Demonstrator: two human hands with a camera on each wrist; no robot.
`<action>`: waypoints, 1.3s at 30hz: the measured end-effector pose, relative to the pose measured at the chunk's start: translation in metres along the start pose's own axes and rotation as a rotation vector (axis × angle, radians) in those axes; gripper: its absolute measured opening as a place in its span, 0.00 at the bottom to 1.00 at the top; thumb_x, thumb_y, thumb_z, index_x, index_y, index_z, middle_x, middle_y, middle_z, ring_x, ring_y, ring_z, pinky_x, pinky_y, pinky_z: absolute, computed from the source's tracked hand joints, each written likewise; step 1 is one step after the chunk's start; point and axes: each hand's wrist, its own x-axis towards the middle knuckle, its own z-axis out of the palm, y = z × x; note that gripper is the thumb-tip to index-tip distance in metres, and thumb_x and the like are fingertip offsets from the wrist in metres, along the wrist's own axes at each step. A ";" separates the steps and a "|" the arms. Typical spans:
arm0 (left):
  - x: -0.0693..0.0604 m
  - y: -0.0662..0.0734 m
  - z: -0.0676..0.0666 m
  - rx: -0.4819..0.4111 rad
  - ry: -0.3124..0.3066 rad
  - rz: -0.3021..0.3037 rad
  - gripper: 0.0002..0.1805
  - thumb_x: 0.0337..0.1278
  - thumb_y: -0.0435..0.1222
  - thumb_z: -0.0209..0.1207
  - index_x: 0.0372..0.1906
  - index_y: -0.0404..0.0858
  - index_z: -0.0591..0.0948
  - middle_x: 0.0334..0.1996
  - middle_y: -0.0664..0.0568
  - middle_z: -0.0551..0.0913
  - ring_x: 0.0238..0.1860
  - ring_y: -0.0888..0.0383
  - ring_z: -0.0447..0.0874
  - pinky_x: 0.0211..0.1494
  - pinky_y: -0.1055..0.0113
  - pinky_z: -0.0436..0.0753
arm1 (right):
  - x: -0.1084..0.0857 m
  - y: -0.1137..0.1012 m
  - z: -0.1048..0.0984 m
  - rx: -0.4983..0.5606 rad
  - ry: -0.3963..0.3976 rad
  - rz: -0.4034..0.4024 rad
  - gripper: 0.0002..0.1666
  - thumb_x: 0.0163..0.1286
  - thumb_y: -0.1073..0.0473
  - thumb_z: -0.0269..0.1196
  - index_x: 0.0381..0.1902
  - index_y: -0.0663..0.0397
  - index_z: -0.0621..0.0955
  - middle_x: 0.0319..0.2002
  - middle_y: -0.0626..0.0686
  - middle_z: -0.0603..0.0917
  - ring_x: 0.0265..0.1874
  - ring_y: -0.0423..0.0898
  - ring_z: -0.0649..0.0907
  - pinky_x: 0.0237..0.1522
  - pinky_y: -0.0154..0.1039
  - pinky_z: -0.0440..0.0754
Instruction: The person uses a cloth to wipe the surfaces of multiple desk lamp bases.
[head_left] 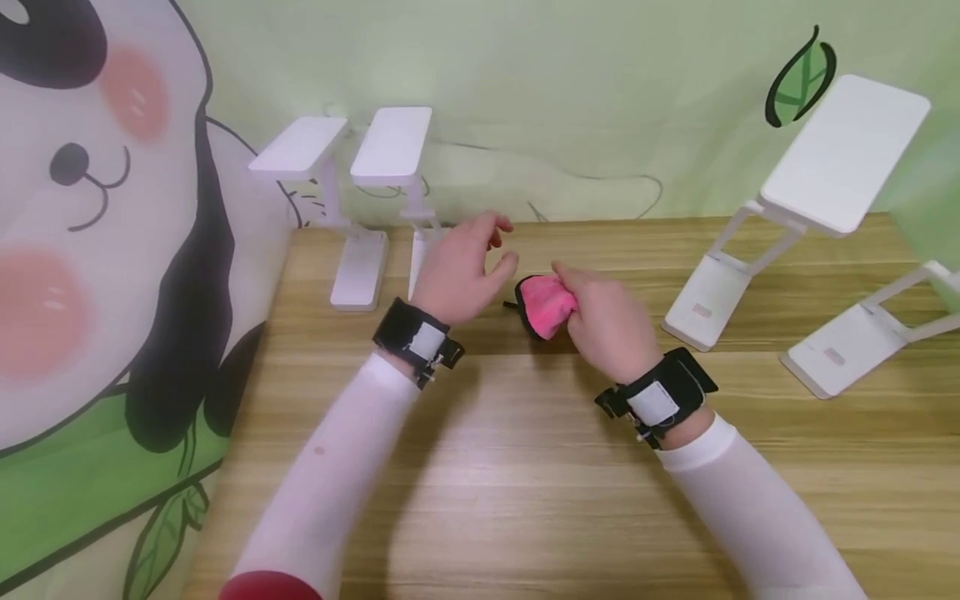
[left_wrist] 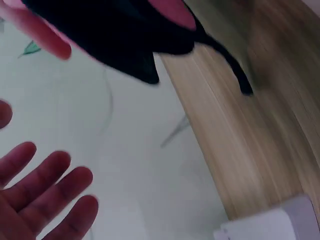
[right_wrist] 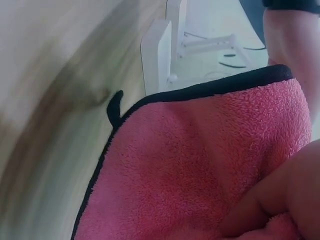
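Note:
A pink fleecy cloth (head_left: 547,305) with a black edge and a small black loop hangs above the wooden table. My right hand (head_left: 611,321) grips it by one side, the fingers pressed into its folds. In the right wrist view the pink side of the cloth (right_wrist: 190,165) fills much of the picture. My left hand (head_left: 467,265) is held up to the left of the cloth, apart from it, with nothing in its grasp. Its spread, slightly bent fingers show in the left wrist view, below the cloth's dark edge (left_wrist: 115,40).
Two white desk lamps stand at the back left, the nearer lamp (head_left: 393,143) partly behind my left hand. At the right are another white lamp (head_left: 847,154) and a lamp base (head_left: 843,354). A green wall (head_left: 555,100) rises behind the wooden table (head_left: 517,483).

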 end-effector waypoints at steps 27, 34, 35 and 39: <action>0.019 0.025 0.009 0.190 -0.033 -0.007 0.31 0.65 0.22 0.60 0.73 0.41 0.80 0.53 0.45 0.90 0.44 0.48 0.90 0.40 0.56 0.85 | 0.009 0.016 -0.025 0.066 0.107 -0.099 0.41 0.76 0.43 0.70 0.78 0.58 0.73 0.41 0.62 0.88 0.20 0.50 0.77 0.27 0.47 0.78; 0.016 0.019 0.001 0.142 0.035 -0.031 0.25 0.70 0.23 0.59 0.69 0.39 0.83 0.59 0.46 0.88 0.56 0.46 0.89 0.53 0.55 0.86 | -0.040 0.088 -0.065 0.023 0.217 0.185 0.26 0.80 0.45 0.65 0.62 0.60 0.87 0.44 0.65 0.91 0.36 0.64 0.89 0.38 0.57 0.83; 0.016 0.019 0.000 0.140 0.039 -0.033 0.25 0.71 0.23 0.58 0.69 0.39 0.83 0.60 0.46 0.88 0.56 0.47 0.89 0.53 0.55 0.86 | -0.046 0.098 -0.070 0.021 0.216 0.241 0.26 0.80 0.45 0.64 0.59 0.61 0.88 0.48 0.65 0.90 0.41 0.64 0.89 0.39 0.56 0.83; 0.016 0.018 -0.002 0.136 0.049 -0.040 0.24 0.71 0.23 0.58 0.68 0.39 0.83 0.60 0.46 0.88 0.56 0.47 0.89 0.53 0.56 0.87 | -0.063 0.136 -0.085 -0.022 0.245 0.430 0.29 0.80 0.42 0.61 0.53 0.66 0.86 0.44 0.69 0.89 0.36 0.64 0.87 0.28 0.48 0.75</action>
